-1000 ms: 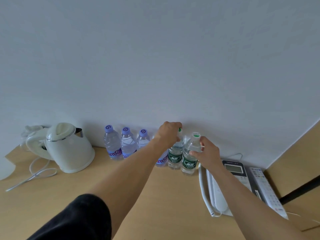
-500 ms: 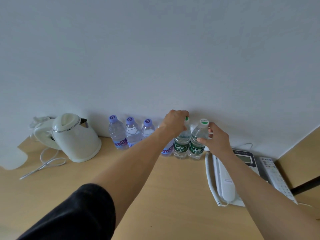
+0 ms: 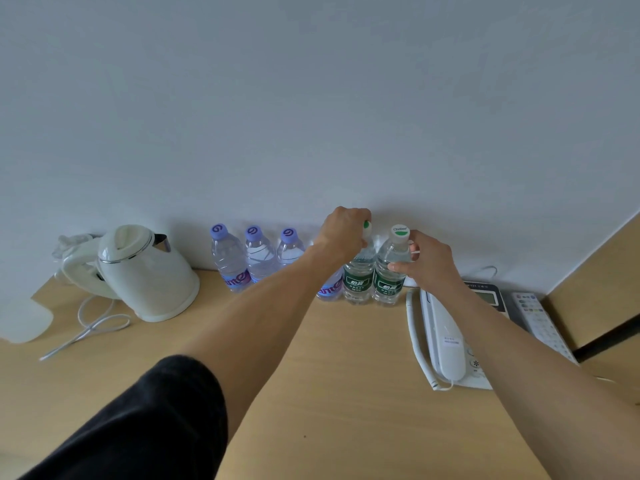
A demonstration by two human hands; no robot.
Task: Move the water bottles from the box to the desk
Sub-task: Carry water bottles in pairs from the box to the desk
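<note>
Two green-labelled bottles stand upright on the surface (image 3: 346, 393) at 12 o'clock: one bottle (image 3: 358, 280), its cap largely hidden, is gripped by the left hand (image 3: 344, 230), the other bottle (image 3: 390, 271) by the right hand (image 3: 429, 263).

single head-worn wide-angle view, facing forward and down over the desk (image 3: 339, 375) toward the wall (image 3: 311, 98), at arm's reach.
</note>
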